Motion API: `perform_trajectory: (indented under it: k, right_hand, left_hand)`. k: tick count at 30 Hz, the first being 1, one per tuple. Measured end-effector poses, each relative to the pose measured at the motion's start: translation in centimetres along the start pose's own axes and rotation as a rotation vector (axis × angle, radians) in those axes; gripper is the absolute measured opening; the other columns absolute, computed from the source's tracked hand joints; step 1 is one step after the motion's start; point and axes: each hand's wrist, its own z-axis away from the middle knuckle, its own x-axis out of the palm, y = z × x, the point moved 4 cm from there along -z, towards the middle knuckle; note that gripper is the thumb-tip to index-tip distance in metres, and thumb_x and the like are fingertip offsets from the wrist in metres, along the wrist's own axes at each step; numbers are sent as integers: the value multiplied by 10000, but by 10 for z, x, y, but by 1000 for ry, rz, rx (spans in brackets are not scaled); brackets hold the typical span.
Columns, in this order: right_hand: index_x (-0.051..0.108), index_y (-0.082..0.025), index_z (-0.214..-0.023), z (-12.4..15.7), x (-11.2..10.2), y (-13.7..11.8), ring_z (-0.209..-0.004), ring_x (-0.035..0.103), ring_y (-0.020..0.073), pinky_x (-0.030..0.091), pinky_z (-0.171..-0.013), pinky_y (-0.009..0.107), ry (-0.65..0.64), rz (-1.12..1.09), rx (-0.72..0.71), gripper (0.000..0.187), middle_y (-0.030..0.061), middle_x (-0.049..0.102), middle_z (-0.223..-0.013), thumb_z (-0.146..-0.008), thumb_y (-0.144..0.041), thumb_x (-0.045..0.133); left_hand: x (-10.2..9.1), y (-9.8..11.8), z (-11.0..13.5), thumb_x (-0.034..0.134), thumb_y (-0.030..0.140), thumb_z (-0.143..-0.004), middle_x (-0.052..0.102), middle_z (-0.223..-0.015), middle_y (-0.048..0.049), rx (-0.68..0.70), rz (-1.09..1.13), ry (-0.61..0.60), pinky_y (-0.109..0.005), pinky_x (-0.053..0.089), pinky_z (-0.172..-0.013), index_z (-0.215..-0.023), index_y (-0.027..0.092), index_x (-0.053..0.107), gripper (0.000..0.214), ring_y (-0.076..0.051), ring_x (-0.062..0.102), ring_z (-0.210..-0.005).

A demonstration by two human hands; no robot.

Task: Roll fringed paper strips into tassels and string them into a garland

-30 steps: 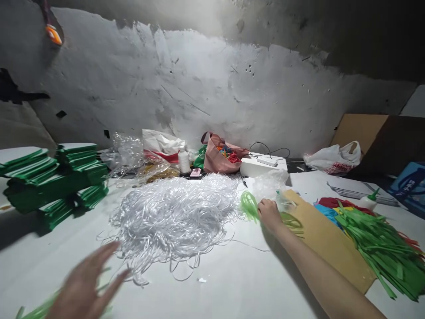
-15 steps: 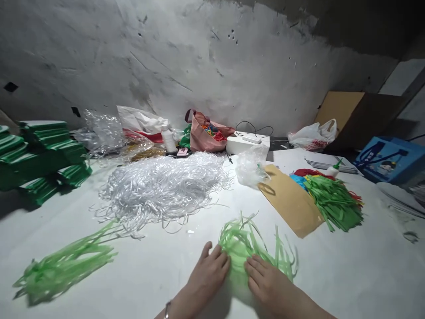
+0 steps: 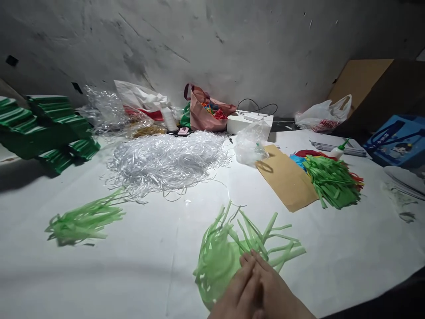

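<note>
A light green fringed sheet (image 3: pixel 217 263), thin like crepe paper or cloth, lies spread in front of me with loose strips fanning up and right. My left hand (image 3: pixel 237 285) and my right hand (image 3: pixel 274 283) meet at its right part, fingertips close together and pinched on the material. The fingers hide the exact spot they grip. At the left lies a second light green bunch of strips (image 3: pixel 88 221), apart from both hands. Beyond the sheet is a large heap of white shiny strings (image 3: pixel 169 164).
To the right, darker green fringed pieces (image 3: pixel 334 181) lie beside brown cardboard (image 3: pixel 287 181) and a green-tipped glue bottle (image 3: pixel 338 150). Green stacks (image 3: pixel 56 119) stand at left. Along the wall are a pink bag (image 3: pixel 207 113), a white box (image 3: pixel 252 122) and plastic bags (image 3: pixel 323 115).
My hands, earlier apart on the light green sheet, have come together at its right part. The sheet's left side now lies uncovered and its strips spread wider. The view has tilted down.
</note>
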Motion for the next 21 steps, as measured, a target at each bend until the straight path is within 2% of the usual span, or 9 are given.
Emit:
perform_trajectory:
  k: [2, 4, 7, 10, 12, 15, 17, 19, 21]
  right_hand:
    - [636, -131, -1159, 4, -3, -1, -1231, 548, 212, 405, -1119, 374, -19, -51, 28, 326, 115, 697, -1167, -878, -164, 476]
    - [653, -118, -1104, 8, -10, -1, -1258, 532, 224, 377, -1138, 395, 32, -44, 27, 302, 126, 697, -1167, -866, -104, 467]
    - [667, -94, -988, 12, -24, 1, -1245, 552, 263, 328, -1160, 462, 105, 21, 32, 264, 149, 711, -1124, -827, -16, 472]
    - [667, -108, -995, 12, -33, 4, -1288, 510, 307, 326, -1145, 539, 43, 25, 114, 297, 154, 687, -1191, -797, -33, 459]
    - [669, -118, -1032, 6, -36, -1, -1330, 456, 333, 329, -1130, 571, 59, 13, 139, 333, 143, 656, -1258, -774, -61, 466]
    - [637, -123, -1173, -11, -24, -24, -1367, 414, 293, 383, -1120, 476, 55, -17, 17, 378, 113, 589, -1359, -815, -111, 517]
    - [542, -93, -1324, -23, -4, -37, -1388, 380, 277, 423, -1093, 416, -46, -76, -3, 490, 137, 505, -1437, -861, -248, 578]
    - [417, -69, -1436, -27, 15, -37, -1408, 332, 327, 431, -1072, 466, -175, -101, 115, 726, 179, 394, -1504, -844, -427, 635]
    - [358, -101, -1479, -18, 24, -19, -1394, 338, 380, 435, -1041, 529, -234, -54, 296, 834, 191, 333, -1531, -817, -511, 659]
  left_hand:
    - [22, 6, -17, 480, 361, -954, 428, -1502, -169, -47, -6, -83, -342, 481, -991, -1544, 107, 131, 732, -257, 450, -1349]
    - [36, -1, -20, 471, 450, -947, 389, -1517, -197, -76, -75, -98, -444, 432, -1023, -1546, 96, 29, 824, -319, 416, -1365]
    - [44, -24, -1, 441, 510, -943, 396, -1519, -180, -129, -222, -55, -523, 290, -1098, -1547, 132, 110, 785, -349, 386, -1374]
    - [42, -40, 26, 429, 506, -943, 426, -1503, -176, -184, -343, -3, -555, 172, -1139, -1528, 132, 224, 724, -347, 359, -1384]
    - [41, -41, 35, 447, 508, -927, 446, -1489, -176, -195, -373, 3, -566, 125, -1151, -1514, 126, 272, 722, -351, 335, -1394]
    - [40, -37, 35, 491, 403, -903, 456, -1486, -159, -185, -387, -20, -577, 58, -1162, -1486, 154, 354, 649, -356, 302, -1411]
    - [37, -34, 30, 500, 317, -884, 455, -1491, -136, -151, -384, -37, -585, 36, -1161, -1470, 198, 394, 607, -352, 295, -1415]
    - [34, -36, 28, 496, 306, -882, 442, -1503, -123, -122, -380, -53, -580, 27, -1163, -1461, 213, 407, 594, -341, 292, -1416]
    - [30, -42, 30, 479, 394, -904, 458, -1491, -127, -125, -378, -56, -578, 3, -1162, -1454, 194, 416, 588, -339, 318, -1397]
